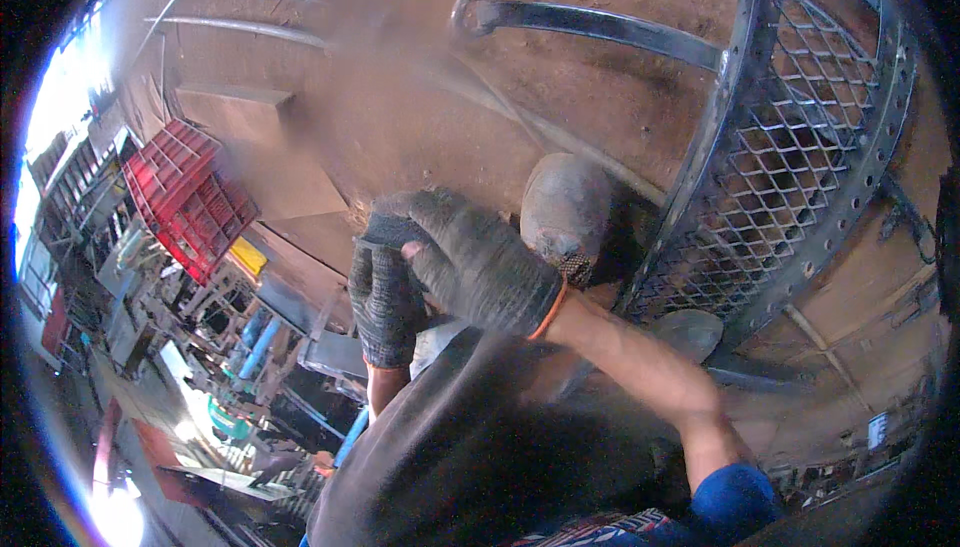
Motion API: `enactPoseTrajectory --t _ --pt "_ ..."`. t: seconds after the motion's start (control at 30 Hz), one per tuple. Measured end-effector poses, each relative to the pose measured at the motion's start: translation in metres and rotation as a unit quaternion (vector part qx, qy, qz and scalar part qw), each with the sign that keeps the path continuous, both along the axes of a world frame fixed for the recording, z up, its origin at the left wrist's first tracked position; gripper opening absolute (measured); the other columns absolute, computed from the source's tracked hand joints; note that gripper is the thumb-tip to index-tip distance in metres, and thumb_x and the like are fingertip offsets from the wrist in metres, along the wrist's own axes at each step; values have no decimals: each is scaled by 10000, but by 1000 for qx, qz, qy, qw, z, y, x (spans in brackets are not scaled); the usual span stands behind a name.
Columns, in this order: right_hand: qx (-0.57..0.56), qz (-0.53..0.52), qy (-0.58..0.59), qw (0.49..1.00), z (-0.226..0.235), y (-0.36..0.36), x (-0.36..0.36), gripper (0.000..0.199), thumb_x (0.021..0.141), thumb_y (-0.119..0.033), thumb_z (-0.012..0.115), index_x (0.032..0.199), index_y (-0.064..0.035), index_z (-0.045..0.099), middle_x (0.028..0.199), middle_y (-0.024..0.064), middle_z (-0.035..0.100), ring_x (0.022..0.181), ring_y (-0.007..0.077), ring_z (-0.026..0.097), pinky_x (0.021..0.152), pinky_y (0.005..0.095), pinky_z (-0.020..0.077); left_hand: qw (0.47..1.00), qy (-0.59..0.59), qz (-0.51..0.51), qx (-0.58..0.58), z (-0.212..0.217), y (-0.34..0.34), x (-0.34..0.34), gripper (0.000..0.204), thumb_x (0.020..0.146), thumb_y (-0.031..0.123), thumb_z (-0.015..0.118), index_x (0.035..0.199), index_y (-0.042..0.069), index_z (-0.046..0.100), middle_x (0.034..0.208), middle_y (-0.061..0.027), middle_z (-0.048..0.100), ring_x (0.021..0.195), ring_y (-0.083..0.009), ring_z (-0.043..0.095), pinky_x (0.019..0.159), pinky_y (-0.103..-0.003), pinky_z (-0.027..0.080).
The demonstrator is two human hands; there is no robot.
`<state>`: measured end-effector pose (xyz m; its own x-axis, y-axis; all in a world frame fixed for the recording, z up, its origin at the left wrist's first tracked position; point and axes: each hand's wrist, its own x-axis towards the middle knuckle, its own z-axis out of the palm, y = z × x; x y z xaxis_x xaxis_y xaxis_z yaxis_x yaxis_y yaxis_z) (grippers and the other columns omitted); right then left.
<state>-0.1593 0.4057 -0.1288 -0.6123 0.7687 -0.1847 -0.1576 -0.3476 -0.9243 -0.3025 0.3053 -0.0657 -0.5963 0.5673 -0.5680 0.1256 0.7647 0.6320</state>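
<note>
Both my hands wear dark grey knit gloves with orange cuffs, and they meet in front of my dark-clothed lap. My right hand (478, 259) reaches over toward the left one, its fingers bent and pressed together at the left hand's fingertips. A bare fingertip shows through the glove there. My left hand (385, 297) is upright with its fingers folded. Something small and dark may be between the hands, but the gloves hide it. Just beyond my right hand lies a rounded, dusty grey object (565, 199) with a patterned end; its kind is unclear.
A black metal frame with diamond mesh (800, 162) stands at the right, with a curved flat bar (600, 22) reaching left from it. Red plastic crates (190, 192) and cluttered metal parts lie at the left. A thin rod (590, 152) lies on the brown ground.
</note>
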Motion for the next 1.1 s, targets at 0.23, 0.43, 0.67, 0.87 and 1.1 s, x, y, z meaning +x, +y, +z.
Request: enactPoseTrajectory --t 0.23,0.43,0.67,0.87,1.1 --pt "-60 172 -58 982 1 20 19 675 908 -483 643 1352 7 506 1224 297 615 1157 443 591 1003 485 467 988 -133 80 26 5 18 9 516 846 357 777 1190 14 604 1141 -98 649 1042 -215 621 896 -372 517" --pt "-74 154 40 985 -16 10 16 642 964 -540 544 1353 -29 530 1173 264 654 1105 425 626 955 486 494 984 -161 65 -30 12 40 18 406 879 372 745 1079 52 597 1044 -65 624 947 -222 631 832 -390 538" --pt "21 -30 -116 993 -39 56 50 459 960 -314 583 1351 -75 564 1190 207 670 1068 347 662 912 429 527 975 -188 116 -33 4 18 5 220 1012 289 556 1069 78 562 960 -48 598 820 -181 600 708 -311 509" --pt "-93 -54 -92 990 -57 123 51 453 818 -12 670 1266 -58 622 1152 144 669 987 295 669 880 381 542 984 -127 107 -66 9 32 19 260 1019 321 580 1074 67 581 849 -29 583 698 -113 557 605 -270 458" --pt "328 10 -159 931 -67 129 53 490 792 34 690 1269 -43 611 1107 131 689 935 230 682 806 322 553 990 -111 71 -55 5 18 14 244 1016 306 585 1055 66 587 868 -30 584 710 -112 552 607 -260 455"
